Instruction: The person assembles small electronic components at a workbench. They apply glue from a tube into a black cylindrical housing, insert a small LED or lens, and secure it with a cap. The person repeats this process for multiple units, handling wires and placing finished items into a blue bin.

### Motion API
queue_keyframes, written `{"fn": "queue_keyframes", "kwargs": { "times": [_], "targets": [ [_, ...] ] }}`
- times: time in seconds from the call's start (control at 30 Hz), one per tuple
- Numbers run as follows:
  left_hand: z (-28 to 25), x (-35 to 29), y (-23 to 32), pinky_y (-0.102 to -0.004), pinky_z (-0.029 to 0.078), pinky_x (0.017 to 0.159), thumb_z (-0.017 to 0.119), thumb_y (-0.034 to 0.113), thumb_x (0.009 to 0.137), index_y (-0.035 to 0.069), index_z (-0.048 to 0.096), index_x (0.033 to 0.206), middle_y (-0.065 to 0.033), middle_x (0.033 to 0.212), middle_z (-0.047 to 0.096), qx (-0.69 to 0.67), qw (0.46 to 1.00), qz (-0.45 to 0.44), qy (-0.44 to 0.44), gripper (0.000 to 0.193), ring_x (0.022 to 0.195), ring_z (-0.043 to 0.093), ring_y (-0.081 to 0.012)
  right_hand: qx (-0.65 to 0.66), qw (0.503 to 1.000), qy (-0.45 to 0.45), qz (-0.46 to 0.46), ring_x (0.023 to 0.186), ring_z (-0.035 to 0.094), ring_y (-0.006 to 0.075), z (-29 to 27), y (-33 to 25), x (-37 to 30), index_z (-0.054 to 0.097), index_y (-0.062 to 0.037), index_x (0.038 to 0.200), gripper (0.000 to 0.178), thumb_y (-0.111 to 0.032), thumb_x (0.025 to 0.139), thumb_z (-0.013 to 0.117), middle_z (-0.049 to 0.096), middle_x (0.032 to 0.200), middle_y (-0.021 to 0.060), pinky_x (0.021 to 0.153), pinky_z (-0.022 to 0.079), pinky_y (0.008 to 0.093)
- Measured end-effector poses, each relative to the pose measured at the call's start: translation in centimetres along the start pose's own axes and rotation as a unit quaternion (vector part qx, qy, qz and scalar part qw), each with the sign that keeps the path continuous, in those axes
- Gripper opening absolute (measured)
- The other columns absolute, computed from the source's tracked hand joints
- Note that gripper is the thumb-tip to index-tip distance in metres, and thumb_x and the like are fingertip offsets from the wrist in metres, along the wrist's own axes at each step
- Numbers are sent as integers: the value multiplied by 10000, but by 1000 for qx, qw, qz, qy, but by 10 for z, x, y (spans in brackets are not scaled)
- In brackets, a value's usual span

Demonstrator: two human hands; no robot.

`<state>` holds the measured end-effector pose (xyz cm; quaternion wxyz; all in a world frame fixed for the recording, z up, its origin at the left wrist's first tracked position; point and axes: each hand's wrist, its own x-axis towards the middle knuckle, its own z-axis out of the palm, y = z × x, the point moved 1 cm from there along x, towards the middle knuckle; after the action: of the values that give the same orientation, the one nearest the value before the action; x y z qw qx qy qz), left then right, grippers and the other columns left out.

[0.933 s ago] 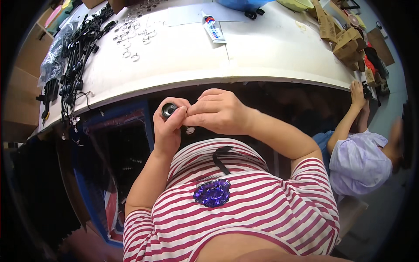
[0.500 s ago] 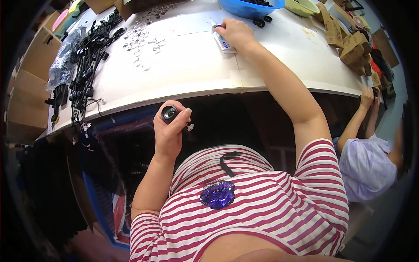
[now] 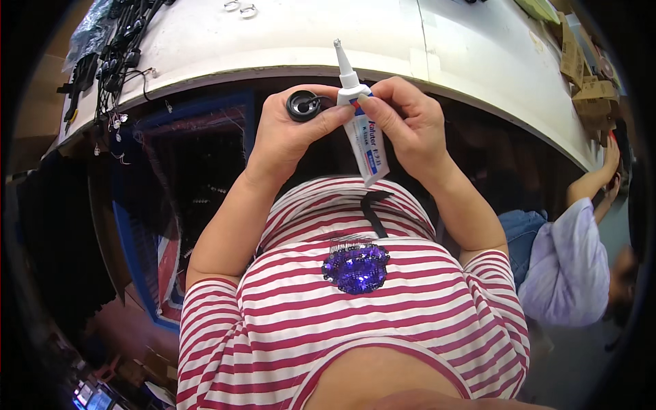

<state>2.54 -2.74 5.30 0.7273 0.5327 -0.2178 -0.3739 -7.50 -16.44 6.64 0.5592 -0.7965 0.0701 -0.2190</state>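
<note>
In front of my chest, just off the table edge, both hands meet at a white glue tube (image 3: 369, 147) with a long tapered nozzle pointing up. My right hand (image 3: 417, 126) pinches its upper body between thumb and fingers. My left hand (image 3: 283, 133) is closed round a black, round, hollow part (image 3: 298, 104), its open end facing up with a paler inside. A thin dark wire seems to run from that part toward the tube. The left thumb tip touches the tube below its neck. The left fingers behind the part are hidden.
The white table (image 3: 321, 34) spans the top, with black cables (image 3: 123, 48) hanging over its left edge and clear rings (image 3: 247, 11) near the top. Cardboard boxes (image 3: 594, 99) stand at right. A co-worker in a pale purple top (image 3: 567, 273) is at right. A blue frame (image 3: 126, 232) stands lower left.
My right hand has lifted the glue tube off the table and brought it to my left hand. The left hand has risen with the black part. My view has shifted toward my body.
</note>
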Motion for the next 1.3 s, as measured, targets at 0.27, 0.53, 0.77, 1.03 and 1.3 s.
{"fn": "queue_keyframes", "kwargs": {
  "times": [0.27, 0.53, 0.77, 1.03, 1.3],
  "targets": [
    [5, -9, -4, -188, 470, 631, 696, 63, 729, -32, 639, 901, -48, 747, 634, 67, 997, -5, -33, 205, 690, 585, -74, -138, 988, 8, -66, 494, 551, 202, 5, 8, -15, 550, -42, 745, 227, -247, 826, 605, 552, 606, 88, 442, 424, 279],
    [15, -12, -10, -201, 480, 634, 681, 23, 704, -45, 640, 890, -61, 744, 635, 60, 997, -20, -40, 202, 682, 589, -88, -64, 996, 3, -57, 455, 491, 184, -1, 10, -28, 525, -31, 711, 221, -194, 841, 598, 497, 563, 80, 421, 385, 270],
    [18, -15, -10, -208, 489, 627, 674, 13, 696, -41, 644, 860, -65, 718, 634, 30, 999, -25, -36, 175, 661, 602, -100, -45, 997, 1, -58, 438, 431, 130, -1, 11, -30, 498, -22, 672, 235, -152, 837, 604, 462, 542, 69, 395, 345, 255],
    [14, -16, -11, -210, 491, 622, 678, 30, 689, -35, 647, 846, -68, 712, 634, 59, 998, -18, -34, 173, 658, 606, -102, -49, 997, -5, -52, 432, 408, 114, 3, 10, -29, 491, -22, 657, 242, -140, 834, 605, 449, 528, 61, 388, 329, 250],
    [12, -13, -5, -195, 453, 641, 700, 57, 697, -18, 634, 881, -37, 751, 621, 67, 995, -39, -63, 209, 691, 575, -73, -56, 997, -31, -45, 456, 412, 97, -3, 6, -22, 522, -9, 683, 214, -136, 831, 610, 458, 541, 57, 409, 341, 243]
  ]
}}
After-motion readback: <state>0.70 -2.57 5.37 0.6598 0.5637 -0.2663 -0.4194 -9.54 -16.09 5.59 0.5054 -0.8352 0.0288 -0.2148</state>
